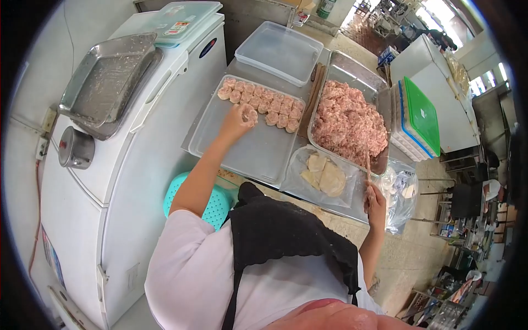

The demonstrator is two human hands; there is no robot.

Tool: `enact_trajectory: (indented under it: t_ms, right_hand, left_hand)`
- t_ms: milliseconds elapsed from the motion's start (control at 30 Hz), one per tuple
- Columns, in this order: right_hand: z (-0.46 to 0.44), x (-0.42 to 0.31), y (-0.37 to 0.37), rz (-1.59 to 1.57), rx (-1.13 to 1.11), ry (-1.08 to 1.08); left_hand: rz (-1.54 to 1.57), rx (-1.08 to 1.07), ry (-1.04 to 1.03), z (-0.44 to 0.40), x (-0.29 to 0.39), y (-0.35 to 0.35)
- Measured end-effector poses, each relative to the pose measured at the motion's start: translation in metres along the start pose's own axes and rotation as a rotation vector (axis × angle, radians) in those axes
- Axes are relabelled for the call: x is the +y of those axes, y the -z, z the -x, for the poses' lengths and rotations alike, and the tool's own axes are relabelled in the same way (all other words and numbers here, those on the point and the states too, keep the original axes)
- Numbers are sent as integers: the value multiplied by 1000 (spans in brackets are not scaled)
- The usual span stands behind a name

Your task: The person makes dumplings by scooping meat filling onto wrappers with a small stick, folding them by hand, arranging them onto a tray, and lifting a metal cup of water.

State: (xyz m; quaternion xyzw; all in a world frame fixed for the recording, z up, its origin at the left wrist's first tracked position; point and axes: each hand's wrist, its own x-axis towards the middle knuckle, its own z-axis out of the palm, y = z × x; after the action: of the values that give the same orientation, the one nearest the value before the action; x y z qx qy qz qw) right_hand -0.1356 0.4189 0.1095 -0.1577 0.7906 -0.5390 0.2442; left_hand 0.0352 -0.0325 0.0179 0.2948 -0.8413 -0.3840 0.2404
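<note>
My left hand [237, 122] is closed around a meat-filled dumpling [249, 116], over the shallow plastic tray [242, 151]. Just beyond it, several rows of filled dumplings [269, 104] sit along the far side of that tray. In my right hand [375, 202] is a thin stick-like tool [368, 163], its upper end against the minced meat [349, 118] in the deep metal pan [344, 61]. Between my hands, round pale wrappers [331, 178] lie on a clear plastic sheet [300, 174] near the table's front edge.
An empty-looking translucent container [279, 50] stands behind the tray. Stacked boxes with a green lid [421, 113] are right of the pan. On the left, a white freezer [159, 132] carries metal trays [110, 80] and a pot [77, 147]. A turquoise stool [206, 206] is below.
</note>
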Motion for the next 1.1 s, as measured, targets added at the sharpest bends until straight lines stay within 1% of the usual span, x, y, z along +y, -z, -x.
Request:
enact_trajectory:
  t_ms: [33, 133, 233, 300, 333, 400, 433, 500, 533, 600, 633, 667, 733, 800, 833, 867, 900, 967, 1067, 1100]
  right_hand:
    - [6, 5, 0, -26, 19, -20]
    - [15, 8, -3, -43, 50, -58]
    - [17, 6, -4, -39, 59, -52]
    - [13, 2, -5, -55, 69, -51]
    - [12, -2, -6, -20, 47, -44]
    - [6, -8, -7, 48, -1, -28]
    - [0, -7, -6, 135, -13, 8]
    - [-17, 0, 0, 308, -36, 77]
    - [-29, 4, 11, 499, -23, 217]
    - [-56, 8, 40, 880, 16, 486]
    - [-64, -15, 49, 1049, -34, 391]
    - [-70, -45, 58, 1212, -89, 291]
    - [-92, -65, 70, 1396, -93, 309]
    - [-120, -41, 67, 1504, -126, 437]
    - [-124, -11, 57, 1346, -123, 608]
    - [-125, 11, 46, 1180, -118, 775]
    - [-119, 2, 43, 1254, -164, 756]
    - [-102, -36, 47, 1399, -273, 720]
    - [-122, -79, 70, 1542, -330, 556]
    - [-140, -69, 73, 1462, -268, 624]
  left_hand:
    - [40, 30, 47, -1, 0, -4]
    - [-60, 34, 56, -3, 4, -12]
    - [-123, 32, -13, 0, -1, -32]
    - [-164, -39, 31, -2, 3, -38]
    - [-186, -74, 53, -2, 8, -39]
    - [-206, -34, -1, -5, 6, -46]
    - [-217, -15, -28, -7, 4, -50]
    - [-253, -67, -65, -14, -1, -54]
    - [-269, -96, -89, -15, -1, -54]
    - [-237, -77, -113, -7, 0, -47]
    - [-221, -72, -127, -1, 8, -45]
    - [-270, -88, -98, 5, 26, -41]
    - [-371, -112, -35, 21, 66, -35]
    - [-327, -9, -263, 38, 84, -60]
    - [-303, 46, -373, 46, 96, -75]
    - [-182, -55, -375, 55, 118, -85]
    - [-61, -155, -372, 64, 141, -97]
    - [24, -210, -455, 88, 150, -141]
    - [43, -455, -424, 110, 161, -185]
    - [9, -390, -436, 112, 161, -192]
